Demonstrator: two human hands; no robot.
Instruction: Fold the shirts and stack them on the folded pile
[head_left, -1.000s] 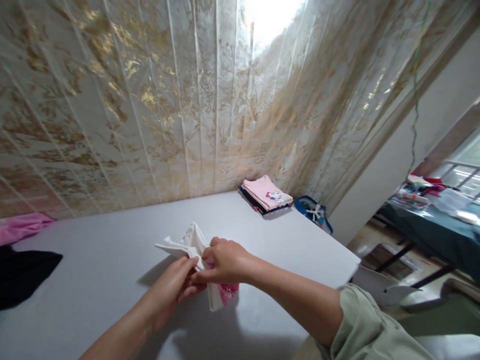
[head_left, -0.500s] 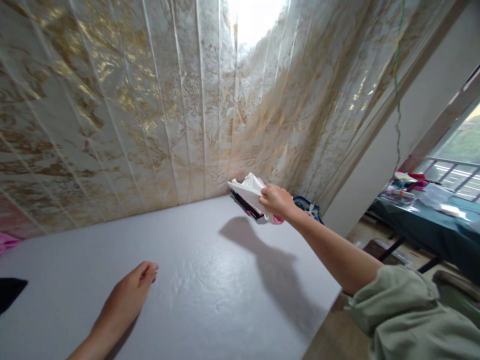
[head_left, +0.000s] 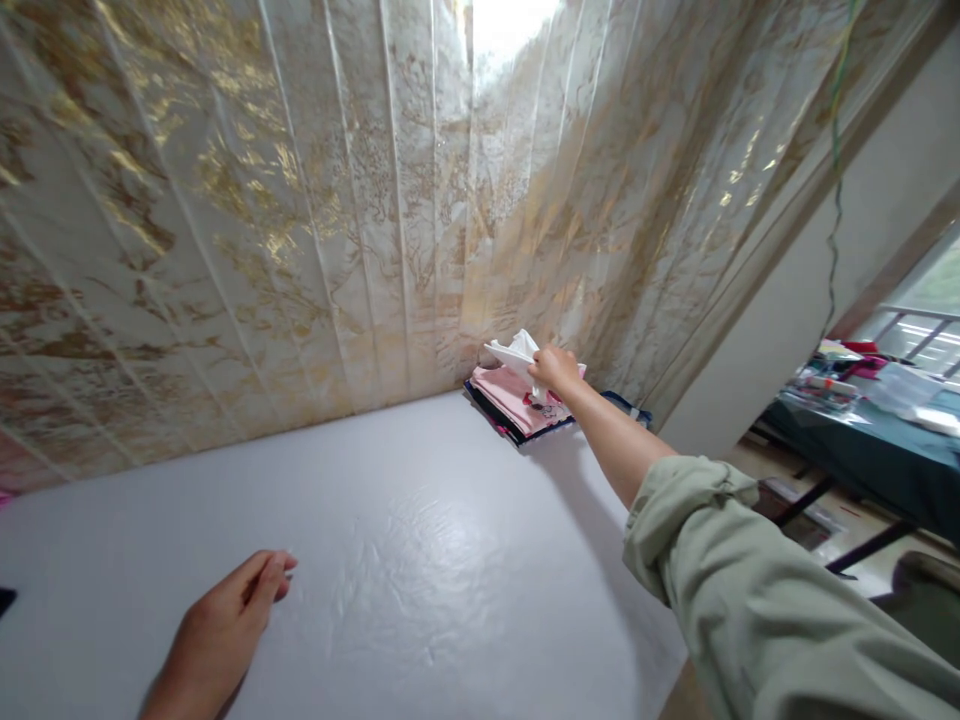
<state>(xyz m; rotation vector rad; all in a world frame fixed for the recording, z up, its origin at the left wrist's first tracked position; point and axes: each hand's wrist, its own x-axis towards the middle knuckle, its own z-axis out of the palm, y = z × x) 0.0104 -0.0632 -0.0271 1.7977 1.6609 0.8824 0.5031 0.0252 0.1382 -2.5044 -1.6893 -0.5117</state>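
My right hand [head_left: 553,369] reaches to the far right corner of the white table [head_left: 420,560] and grips a small folded white garment [head_left: 514,354]. It holds the garment just above a stack of folded clothes [head_left: 512,400] whose top piece is pink. Down at the near left, my left hand [head_left: 225,625] lies flat on the table with its fingers stretched out and nothing in it.
A gold-patterned curtain [head_left: 337,200] hangs right behind the table. A blue bag [head_left: 628,408] sits past the stack at the table's corner. To the right stands a dark green table [head_left: 862,440] with clutter on it, beside a white wall.
My right hand carried the white garment from the table's middle to the far corner and now holds it over the stack. My left hand let go and dropped flat on the table.
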